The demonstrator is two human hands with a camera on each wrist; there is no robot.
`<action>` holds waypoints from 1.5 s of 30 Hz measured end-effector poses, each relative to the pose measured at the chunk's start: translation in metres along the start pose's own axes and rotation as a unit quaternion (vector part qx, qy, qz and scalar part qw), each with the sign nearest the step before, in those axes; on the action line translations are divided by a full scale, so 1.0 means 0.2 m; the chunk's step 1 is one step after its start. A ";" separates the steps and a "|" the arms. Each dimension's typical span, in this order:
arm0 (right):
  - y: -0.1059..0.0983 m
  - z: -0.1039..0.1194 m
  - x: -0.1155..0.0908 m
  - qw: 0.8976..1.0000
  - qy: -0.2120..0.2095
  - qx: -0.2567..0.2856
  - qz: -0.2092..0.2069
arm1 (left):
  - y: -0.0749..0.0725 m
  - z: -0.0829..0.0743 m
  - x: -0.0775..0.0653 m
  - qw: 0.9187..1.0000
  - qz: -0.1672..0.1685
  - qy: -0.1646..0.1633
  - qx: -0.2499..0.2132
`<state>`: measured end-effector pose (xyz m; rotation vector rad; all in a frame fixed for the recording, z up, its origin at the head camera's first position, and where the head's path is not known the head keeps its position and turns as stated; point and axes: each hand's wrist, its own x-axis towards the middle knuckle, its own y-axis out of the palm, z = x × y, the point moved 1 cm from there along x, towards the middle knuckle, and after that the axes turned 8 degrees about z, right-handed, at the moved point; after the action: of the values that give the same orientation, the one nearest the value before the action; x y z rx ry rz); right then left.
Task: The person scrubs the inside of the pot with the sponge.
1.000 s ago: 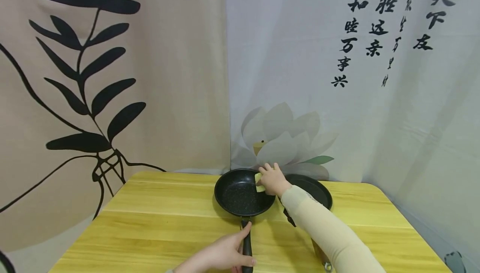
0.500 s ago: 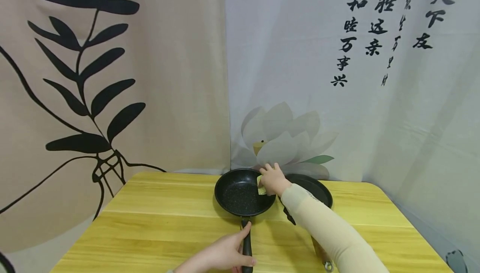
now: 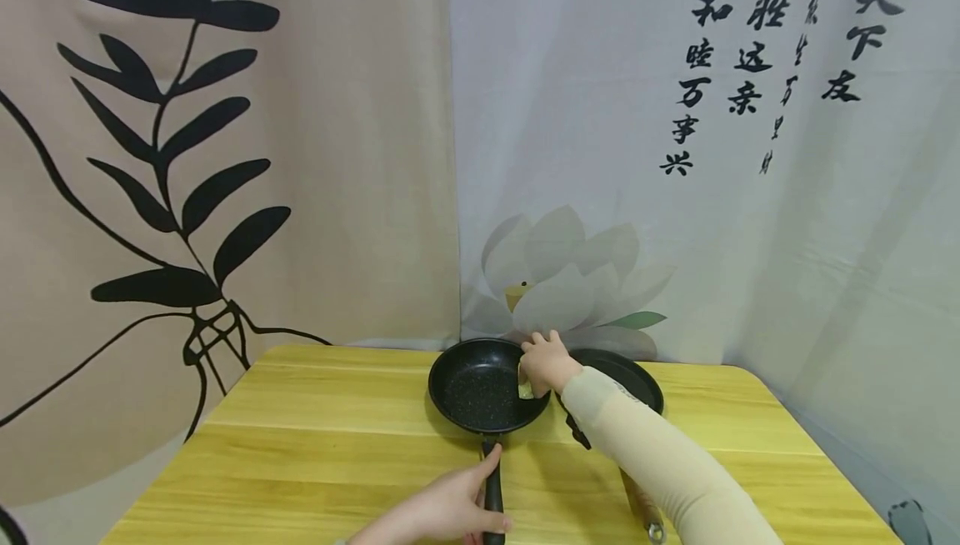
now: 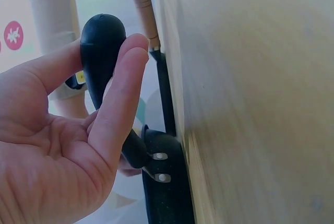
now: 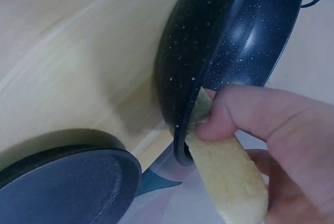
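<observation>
A black speckled frying pan stands on the wooden table with its black handle toward me. My left hand grips that handle; the left wrist view has its fingers and thumb around the handle. At the pan's right side, my right hand pinches a yellow sponge. Seen from the right wrist, the sponge lies over the pan's rim, its far end inside the wall, with the thumb on it. Part of the sponge is hidden by the fingers.
A shallow black flat pan rests just right of the frying pan, partly covered by my right sleeve. Its wooden handle points toward me. A printed curtain hangs right behind the table's far edge.
My right hand has slid the sponge a little toward me and to the right along the frying pan's right wall. The left hand and the pan stay in place.
</observation>
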<state>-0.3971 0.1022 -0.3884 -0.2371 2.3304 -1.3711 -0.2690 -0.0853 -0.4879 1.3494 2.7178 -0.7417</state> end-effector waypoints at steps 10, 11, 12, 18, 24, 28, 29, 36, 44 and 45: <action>-0.01 0.01 -0.02 0.999 -0.008 0.005 0.033 | -0.01 -0.02 -0.01 1.000 0.006 -0.002 -0.003; -0.01 0.01 -0.02 0.999 -0.009 0.008 0.034 | -0.01 -0.08 -0.04 1.000 0.004 -0.005 0.004; -0.01 0.01 -0.02 0.999 -0.012 0.011 0.035 | -0.01 -0.07 -0.03 1.000 0.011 -0.007 0.012; 0.00 -0.01 -0.02 0.997 -0.025 0.042 0.052 | -0.01 -0.14 -0.08 1.000 0.011 -0.008 0.014; 0.01 -0.02 -0.01 0.991 -0.035 0.105 0.075 | 0.00 -0.04 -0.02 1.000 0.008 -0.014 0.012; 0.01 -0.03 -0.02 0.984 -0.045 0.148 0.085 | -0.01 0.17 0.09 1.000 0.009 -0.003 -0.011; 0.02 -0.03 -0.02 0.983 -0.049 0.156 0.085 | -0.01 0.20 0.11 1.000 0.009 0.004 -0.020; 0.03 -0.03 -0.02 0.973 -0.070 0.199 0.094 | 0.00 -0.01 0.00 1.000 0.006 -0.008 0.012; 0.06 -0.03 -0.02 0.961 -0.090 0.238 0.106 | 0.00 -0.16 -0.09 1.000 0.011 -0.012 0.001; 0.06 -0.03 -0.02 0.959 -0.099 0.243 0.106 | 0.00 -0.15 -0.08 1.000 0.012 -0.017 -0.004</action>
<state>-0.3952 0.1136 -0.3955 0.0240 1.7344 -1.6670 -0.2538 -0.0843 -0.4580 1.3516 2.6706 -0.7446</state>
